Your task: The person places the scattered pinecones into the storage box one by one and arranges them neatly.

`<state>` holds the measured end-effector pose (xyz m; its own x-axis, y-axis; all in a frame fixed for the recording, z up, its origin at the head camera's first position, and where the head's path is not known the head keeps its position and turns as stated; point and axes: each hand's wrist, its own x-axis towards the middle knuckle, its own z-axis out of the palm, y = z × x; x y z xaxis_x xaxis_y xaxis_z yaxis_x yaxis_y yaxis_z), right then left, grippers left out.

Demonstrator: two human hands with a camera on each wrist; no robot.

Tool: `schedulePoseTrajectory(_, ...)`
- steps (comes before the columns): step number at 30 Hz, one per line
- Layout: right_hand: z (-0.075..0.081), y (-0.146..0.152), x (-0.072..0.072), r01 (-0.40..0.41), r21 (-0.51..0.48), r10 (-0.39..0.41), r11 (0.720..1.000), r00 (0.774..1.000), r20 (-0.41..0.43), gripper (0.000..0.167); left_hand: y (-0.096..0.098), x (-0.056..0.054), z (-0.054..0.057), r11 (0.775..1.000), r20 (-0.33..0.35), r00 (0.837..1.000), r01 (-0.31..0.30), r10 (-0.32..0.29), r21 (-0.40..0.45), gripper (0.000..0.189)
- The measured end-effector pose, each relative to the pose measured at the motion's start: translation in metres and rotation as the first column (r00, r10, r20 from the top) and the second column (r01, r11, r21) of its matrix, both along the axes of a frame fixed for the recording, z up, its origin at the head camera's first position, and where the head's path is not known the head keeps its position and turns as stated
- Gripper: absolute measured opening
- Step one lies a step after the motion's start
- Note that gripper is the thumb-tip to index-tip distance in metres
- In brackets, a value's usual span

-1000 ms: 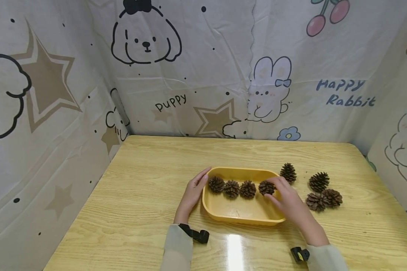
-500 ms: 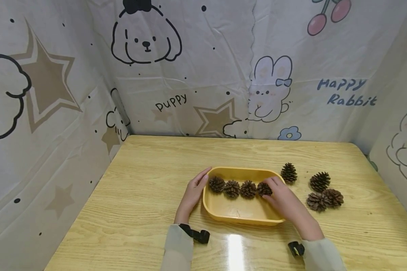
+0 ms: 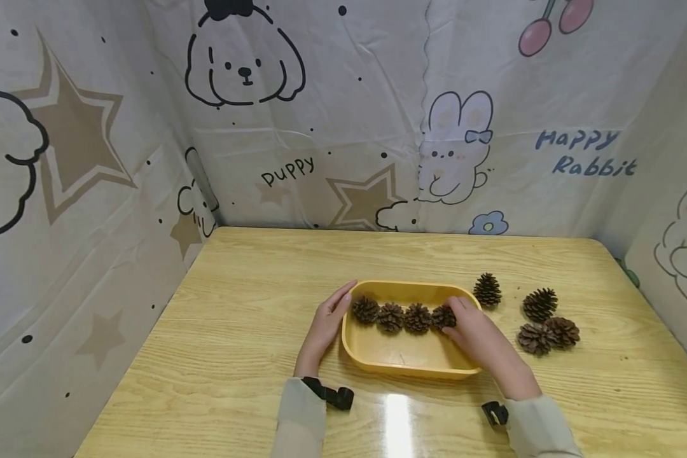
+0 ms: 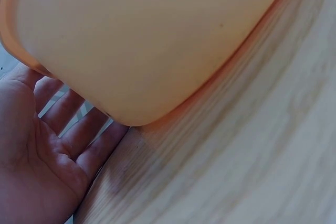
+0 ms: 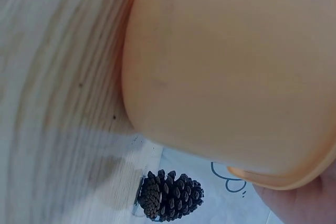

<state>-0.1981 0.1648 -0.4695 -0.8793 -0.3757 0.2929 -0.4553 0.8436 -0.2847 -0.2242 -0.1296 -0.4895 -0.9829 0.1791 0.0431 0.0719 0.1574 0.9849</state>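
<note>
A yellow plastic box point(image 3: 412, 356) holds a row of pine cones along its back half: one at the left end point(image 3: 366, 310), two in the middle point(image 3: 391, 317) and one at the right end point(image 3: 442, 317). My right hand point(image 3: 476, 331) reaches over the box's right rim and pinches the right-end pine cone between thumb and fingers. That cone stands against its neighbour and is partly covered by the hand. My left hand point(image 3: 324, 323) rests on the box's left side. In the left wrist view its fingers point(image 4: 86, 129) lie fairly straight against the outer wall.
Right of the box, an upright pine cone point(image 3: 487, 291) stands near the back corner. Several more lie farther right, including a tilted cone point(image 3: 541, 305) and two touching ones point(image 3: 561, 333). A printed curtain point(image 3: 320, 127) hangs behind and beside the wooden table point(image 3: 252, 305).
My right hand has moved a little left, bringing the right-end pine cone up against the one beside it. The left hand has stayed at the box's left side.
</note>
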Motion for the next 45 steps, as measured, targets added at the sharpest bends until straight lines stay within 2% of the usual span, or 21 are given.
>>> schedulePoseTrajectory(9, 0.0039, -0.0014, 0.0002, 0.021, 0.006, -0.022, 1.0, 0.999, 0.034, 0.039, 0.0001, 0.0006, 0.0005, 1.0, 0.004, 1.0, -0.002, 0.002, 0.0, 0.042)
schedulePoseTrajectory(19, 0.0044, -0.0004, 0.0003, 0.012, -0.017, -0.011, 1.0, 0.999, 0.054, 0.04, 0.0002, 0.0006, 0.0009, 1.0, 0.001, 1.0, 0.005, -0.005, 0.022, 0.042)
schedulePoseTrajectory(35, 0.0051, -0.0008, -0.0001, 0.002, -0.011, -0.002, 1.0, 1.0, 0.015, 0.04, 0.0004, 0.0003, 0.0008, 1.0, -0.001, 1.0, 0.0, 0.0, 0.023, 0.042)
schedulePoseTrajectory(45, 0.0051, 0.0007, 0.0011, -0.005, -0.027, 0.004, 1.0, 0.999, -0.046, 0.04, 0.0, -0.0003, -0.0013, 0.999, 0.006, 1.0, 0.001, -0.001, 0.033, 0.041)
